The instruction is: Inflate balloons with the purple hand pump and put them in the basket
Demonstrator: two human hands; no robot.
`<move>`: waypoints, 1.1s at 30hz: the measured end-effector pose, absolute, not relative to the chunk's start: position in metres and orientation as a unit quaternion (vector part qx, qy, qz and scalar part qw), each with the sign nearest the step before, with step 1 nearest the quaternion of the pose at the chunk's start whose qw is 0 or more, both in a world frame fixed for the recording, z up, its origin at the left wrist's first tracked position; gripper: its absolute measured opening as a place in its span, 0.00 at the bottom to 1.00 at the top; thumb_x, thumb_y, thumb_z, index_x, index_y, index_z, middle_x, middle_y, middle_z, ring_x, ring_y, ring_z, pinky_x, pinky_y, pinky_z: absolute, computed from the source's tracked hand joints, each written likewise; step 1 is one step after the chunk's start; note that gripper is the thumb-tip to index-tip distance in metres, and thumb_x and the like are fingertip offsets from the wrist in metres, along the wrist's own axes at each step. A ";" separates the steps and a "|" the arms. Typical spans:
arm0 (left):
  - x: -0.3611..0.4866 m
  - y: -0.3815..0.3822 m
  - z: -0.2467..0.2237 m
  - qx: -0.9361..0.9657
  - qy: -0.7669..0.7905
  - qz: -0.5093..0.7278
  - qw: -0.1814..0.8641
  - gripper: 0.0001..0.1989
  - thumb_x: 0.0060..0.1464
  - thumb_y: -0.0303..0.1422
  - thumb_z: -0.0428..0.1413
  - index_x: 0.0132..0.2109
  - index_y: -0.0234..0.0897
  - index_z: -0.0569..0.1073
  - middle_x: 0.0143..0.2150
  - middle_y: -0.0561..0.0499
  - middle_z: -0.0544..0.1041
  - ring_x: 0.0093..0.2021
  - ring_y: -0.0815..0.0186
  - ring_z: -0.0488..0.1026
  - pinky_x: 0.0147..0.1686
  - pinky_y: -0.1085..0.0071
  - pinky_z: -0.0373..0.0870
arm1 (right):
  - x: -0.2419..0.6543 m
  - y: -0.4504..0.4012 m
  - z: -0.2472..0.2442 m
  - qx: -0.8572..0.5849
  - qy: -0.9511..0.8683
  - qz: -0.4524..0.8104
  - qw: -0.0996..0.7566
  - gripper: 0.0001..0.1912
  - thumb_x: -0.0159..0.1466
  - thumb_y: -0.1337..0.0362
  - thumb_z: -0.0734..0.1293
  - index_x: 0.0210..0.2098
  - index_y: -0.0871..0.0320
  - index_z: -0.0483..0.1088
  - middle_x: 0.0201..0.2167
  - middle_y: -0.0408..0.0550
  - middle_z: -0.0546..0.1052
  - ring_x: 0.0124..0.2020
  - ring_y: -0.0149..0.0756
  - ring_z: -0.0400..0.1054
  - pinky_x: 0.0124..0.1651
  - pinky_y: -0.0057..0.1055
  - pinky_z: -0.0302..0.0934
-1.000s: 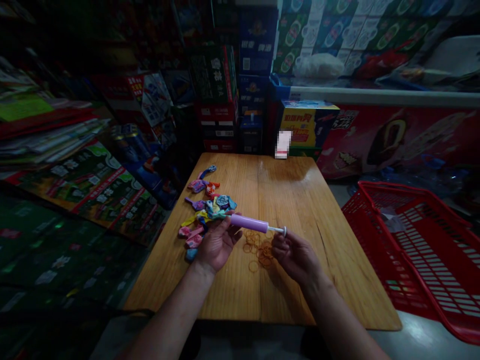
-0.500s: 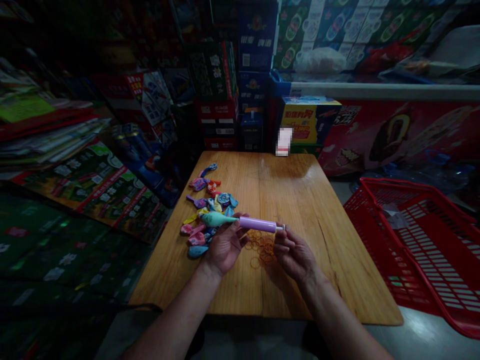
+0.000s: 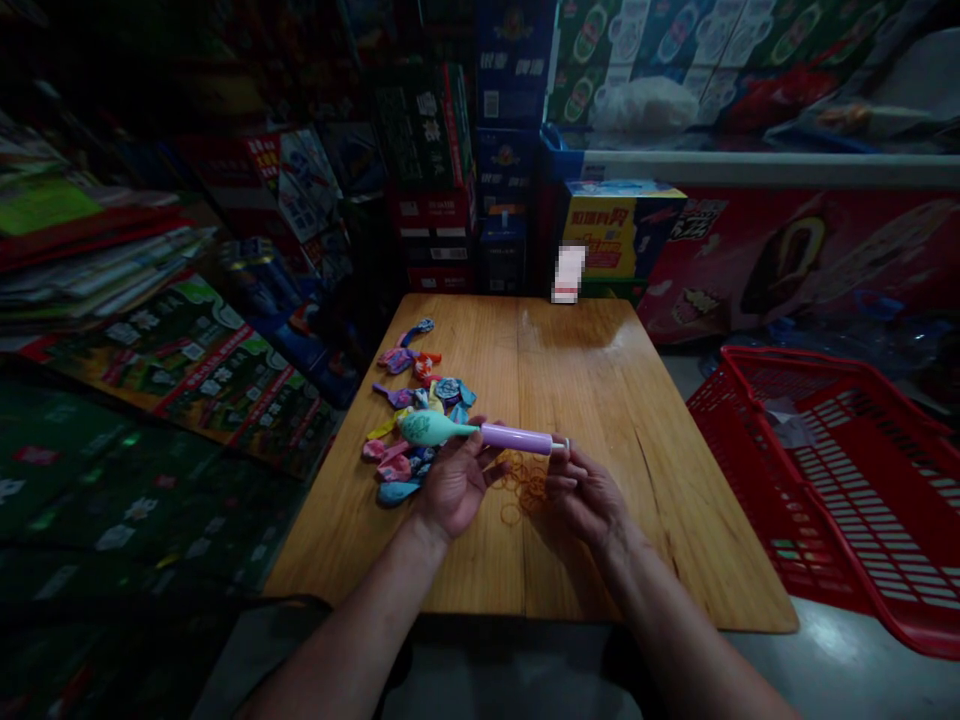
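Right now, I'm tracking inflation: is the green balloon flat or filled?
Partly filled: the green balloon bulges at one end, narrowing toward the purple pump.

The right hand partly hides the white plunger; the red basket is cropped.

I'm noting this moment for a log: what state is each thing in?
Purple plastic cylindrical pump: white plunger mostly pushed in.
Mint-green rubber balloon: slightly swollen, neck at the pump's end.
Left hand: pinching where pump and balloon meet.
Right hand: gripping the plunger's end.
Multicoloured rubber balloons: limp, lying loosely together.
Thin orange rubber bands: loosely heaped.
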State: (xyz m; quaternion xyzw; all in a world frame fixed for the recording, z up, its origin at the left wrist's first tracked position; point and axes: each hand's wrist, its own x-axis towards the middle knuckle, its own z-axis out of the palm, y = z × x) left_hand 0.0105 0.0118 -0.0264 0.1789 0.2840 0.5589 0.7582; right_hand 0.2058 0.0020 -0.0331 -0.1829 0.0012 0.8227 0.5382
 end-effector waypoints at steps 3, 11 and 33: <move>0.005 0.018 -0.026 0.167 0.285 0.568 0.754 0.18 0.57 0.32 0.62 0.54 0.42 0.74 0.53 0.45 0.78 0.46 0.62 0.77 0.42 0.65 0.76 | 0.213 0.005 -0.027 -0.181 0.006 0.820 0.544 0.06 0.67 0.73 0.65 0.43 0.59 0.68 0.27 0.37 0.70 0.17 0.17 0.58 0.22 0.15 0.59; -0.014 0.027 -0.024 0.170 0.289 0.591 0.733 0.18 0.57 0.32 0.62 0.55 0.43 0.74 0.55 0.46 0.77 0.46 0.62 0.78 0.42 0.65 0.76 | 0.224 0.003 -0.019 -0.195 -0.028 0.787 0.584 0.06 0.65 0.72 0.67 0.41 0.59 0.69 0.25 0.35 0.69 0.16 0.17 0.56 0.20 0.15 0.58; 0.003 0.018 -0.028 0.171 0.284 0.558 0.760 0.17 0.57 0.30 0.61 0.54 0.43 0.73 0.54 0.46 0.77 0.49 0.60 0.76 0.46 0.60 0.76 | 0.204 -0.001 -0.033 -0.206 -0.016 0.820 0.534 0.08 0.64 0.72 0.69 0.42 0.59 0.69 0.27 0.37 0.71 0.17 0.17 0.56 0.22 0.16 0.59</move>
